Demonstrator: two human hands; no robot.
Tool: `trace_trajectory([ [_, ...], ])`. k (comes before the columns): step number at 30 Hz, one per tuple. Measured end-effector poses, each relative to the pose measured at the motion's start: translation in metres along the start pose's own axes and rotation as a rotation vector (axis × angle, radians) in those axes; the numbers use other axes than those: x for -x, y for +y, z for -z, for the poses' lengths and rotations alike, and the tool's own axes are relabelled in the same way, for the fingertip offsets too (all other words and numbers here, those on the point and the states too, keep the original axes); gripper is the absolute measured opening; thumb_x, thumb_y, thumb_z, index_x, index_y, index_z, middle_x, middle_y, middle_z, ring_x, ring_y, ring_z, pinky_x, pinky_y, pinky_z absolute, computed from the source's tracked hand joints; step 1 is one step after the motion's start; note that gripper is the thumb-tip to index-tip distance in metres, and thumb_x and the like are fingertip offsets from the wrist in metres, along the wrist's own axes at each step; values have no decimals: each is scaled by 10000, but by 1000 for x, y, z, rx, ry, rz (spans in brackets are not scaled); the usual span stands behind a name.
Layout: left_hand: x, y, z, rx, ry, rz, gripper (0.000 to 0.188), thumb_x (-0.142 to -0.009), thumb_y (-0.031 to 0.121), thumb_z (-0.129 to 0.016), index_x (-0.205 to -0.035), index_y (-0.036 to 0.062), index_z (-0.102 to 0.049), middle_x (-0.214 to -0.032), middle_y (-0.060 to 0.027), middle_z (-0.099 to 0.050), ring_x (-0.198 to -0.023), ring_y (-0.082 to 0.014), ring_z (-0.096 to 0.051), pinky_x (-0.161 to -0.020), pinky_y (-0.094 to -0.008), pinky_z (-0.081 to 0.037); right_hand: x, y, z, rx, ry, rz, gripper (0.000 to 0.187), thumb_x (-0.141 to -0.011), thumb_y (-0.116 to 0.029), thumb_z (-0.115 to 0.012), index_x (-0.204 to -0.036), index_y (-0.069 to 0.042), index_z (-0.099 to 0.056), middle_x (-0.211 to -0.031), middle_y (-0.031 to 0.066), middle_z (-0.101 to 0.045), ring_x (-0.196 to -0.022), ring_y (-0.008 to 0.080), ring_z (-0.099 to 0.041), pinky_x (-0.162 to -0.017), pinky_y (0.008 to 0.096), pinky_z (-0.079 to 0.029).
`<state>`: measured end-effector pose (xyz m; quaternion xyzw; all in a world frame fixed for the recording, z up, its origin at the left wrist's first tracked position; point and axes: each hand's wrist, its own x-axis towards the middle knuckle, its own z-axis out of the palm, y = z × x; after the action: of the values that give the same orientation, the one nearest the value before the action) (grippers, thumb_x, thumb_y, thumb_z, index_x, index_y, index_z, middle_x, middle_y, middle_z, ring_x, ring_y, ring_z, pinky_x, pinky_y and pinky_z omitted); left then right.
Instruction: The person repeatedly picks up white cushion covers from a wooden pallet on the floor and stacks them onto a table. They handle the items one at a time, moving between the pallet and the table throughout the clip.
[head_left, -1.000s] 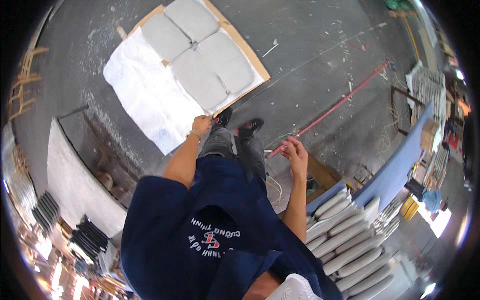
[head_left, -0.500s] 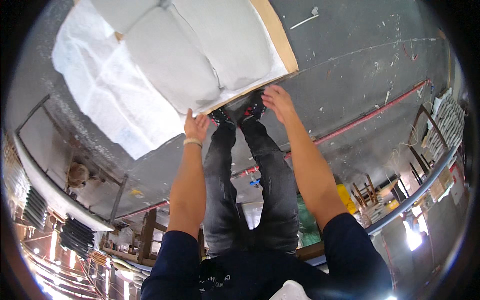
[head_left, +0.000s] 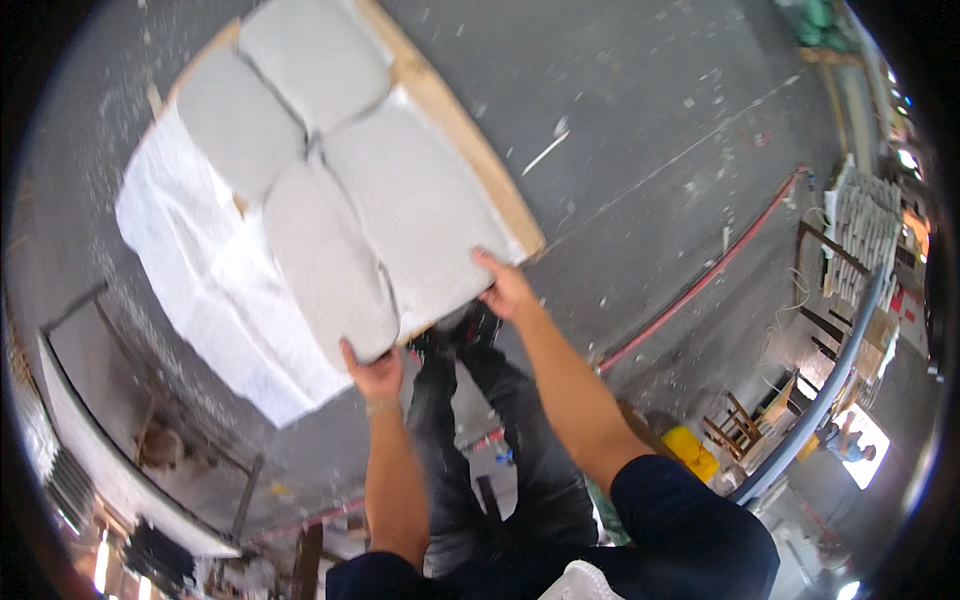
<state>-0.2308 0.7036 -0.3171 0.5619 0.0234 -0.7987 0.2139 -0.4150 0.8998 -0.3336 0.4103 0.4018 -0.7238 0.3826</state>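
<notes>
Several soft grey cushion-like pads (head_left: 410,190), rounded at the corners and parted by dark seams, lie on a white sheet (head_left: 260,310) and a tan board (head_left: 455,110). My left hand (head_left: 373,374) grips the near end of the left pad, thumb on top and fingers hidden at the edge. At the near right corner, my right hand (head_left: 508,288) holds the right pad the same way. Whether the fingers also reach under the board cannot be made out. My shoes show just below the near edge, between the hands.
A red pipe (head_left: 700,275) runs across the grey floor on the right. A thin white stick (head_left: 545,152) lies beyond the board. Off to the left is a metal-framed stand (head_left: 110,450); to the right are a blue-grey rail (head_left: 825,395), a yellow container (head_left: 690,452) and stacked pale items (head_left: 860,230).
Both hands, apart from the pads half a second ago, have closed on their near edge. My view has shifted, and more of the far pads and board shows.
</notes>
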Motion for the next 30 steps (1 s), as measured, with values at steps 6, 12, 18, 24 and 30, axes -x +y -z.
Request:
trace_trajectory([
  [6, 61, 41, -89, -251, -26, -180, 468, -844, 228, -631, -1256, 45, -504, -1261, -146, -527, -1137, -337, -520, -953, -534, -450, 102, -59, -72, 645, 271, 423, 476, -695, -261, -786, -1063, 9, -649, -935, 95, -686, -765, 167, -625, -645, 360, -480],
  [12, 171, 56, -145, -616, -45, -359, 444, -790, 132, -609, -1211, 17, -531, -1155, -151, -562, -1049, -356, -559, -825, -571, -493, 341, -102, -11, 198, 318, 434, 487, -714, -135, -767, -1090, 96, -562, -958, 158, -655, -830, 232, -652, -651, 361, -522],
  [18, 300, 21, -117, -801, -153, -299, 412, -780, 99, -640, -1148, -49, -526, -1089, -183, -583, -923, -360, -609, -725, -546, -535, 492, -65, 77, -133, 494, 775, 380, -724, -51, -704, -1073, 64, -609, -959, 122, -668, -793, 230, -648, -717, 364, -519],
  [24, 368, 13, -132, -1133, -367, 87, 364, -770, 100, -680, -1040, -97, -535, -967, -209, -613, -806, -333, -638, -664, -471, -554, 603, -18, 81, -641, 511, 1142, 439, -755, -90, -670, -1156, 52, -560, -1062, 127, -625, -904, 262, -626, -810, 396, -519],
  [30, 443, -8, -143, -1502, -956, 274, 376, -762, 143, -743, -1025, -69, -577, -940, -122, -650, -771, -244, -652, -625, -368, -555, 772, 43, 33, -894, 186, 1609, 467, -878, -271, -535, -1228, 37, -517, -1193, 218, -588, -1092, 339, -591, -944, 495, -473],
])
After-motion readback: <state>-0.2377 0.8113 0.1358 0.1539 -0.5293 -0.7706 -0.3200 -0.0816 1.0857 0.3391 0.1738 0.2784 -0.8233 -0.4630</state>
